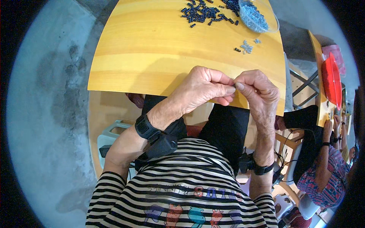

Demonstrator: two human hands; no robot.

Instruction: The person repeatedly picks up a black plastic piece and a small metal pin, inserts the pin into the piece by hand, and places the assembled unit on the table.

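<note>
Above the near edge of the table, my left hand [209, 86] and my right hand [259, 90] meet fingertip to fingertip. Thumb and forefinger of each are pinched together; whatever lies between them is tiny and mostly covered, with only a dark speck showing. Just beyond my right hand lies a little heap of clear small pieces [246, 47], with one black piece [237, 49] beside it. Farther off, a pile of short black pieces [199, 14] spreads over the wood. Touching its right side is a clear plastic bowl [277, 26] holding many small bluish, see-through pieces [254, 17].
The yellow wooden table [140, 49] ends just in front of my lap. Off to the right, another table [321, 110] carries a red basin [332, 80], and a person in a patterned top [323, 173] sits there. A pale green stool [114, 133] stands at lower left.
</note>
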